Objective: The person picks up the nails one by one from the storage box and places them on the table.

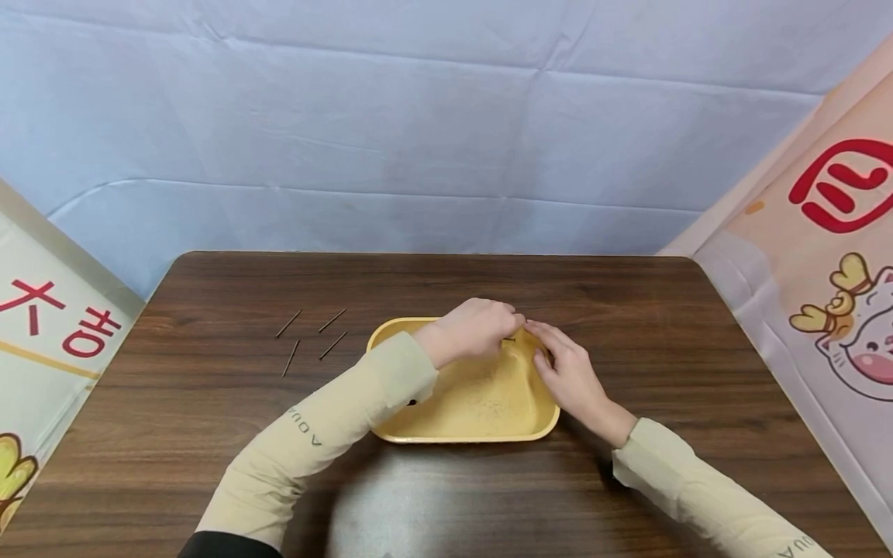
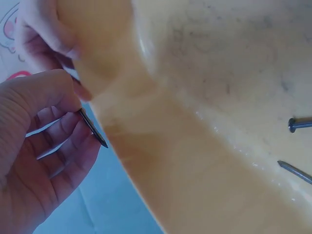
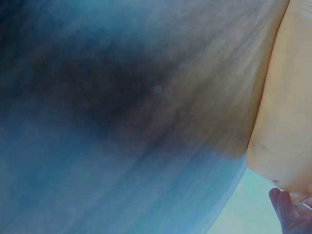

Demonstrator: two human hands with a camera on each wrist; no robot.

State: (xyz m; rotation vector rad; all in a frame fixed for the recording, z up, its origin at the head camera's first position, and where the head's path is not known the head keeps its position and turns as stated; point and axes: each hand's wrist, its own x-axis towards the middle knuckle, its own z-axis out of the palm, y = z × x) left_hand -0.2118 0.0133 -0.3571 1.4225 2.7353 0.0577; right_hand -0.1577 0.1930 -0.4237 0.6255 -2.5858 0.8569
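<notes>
My left hand [image 1: 477,325] is over the far right part of a yellow tray [image 1: 481,422]. In the left wrist view, its thumb and finger pinch a dark nail [image 2: 92,127] by one end, with the pointed end beside the tray's rim. My right hand [image 1: 572,380] holds the tray's far right corner, its thumb over the inner side and its fingers along the rim. Inside the tray lie more nails: the left wrist view shows a nail head [image 2: 292,125] and a pointed nail tip [image 2: 292,170]. My left forearm hides part of the tray.
Left of the tray, several thin brown rods [image 1: 291,358] lie apart on the dark wooden table [image 1: 230,434]. A pale blue cloth [image 1: 418,139] hangs behind the table. Printed banners [image 1: 830,310] stand at both sides.
</notes>
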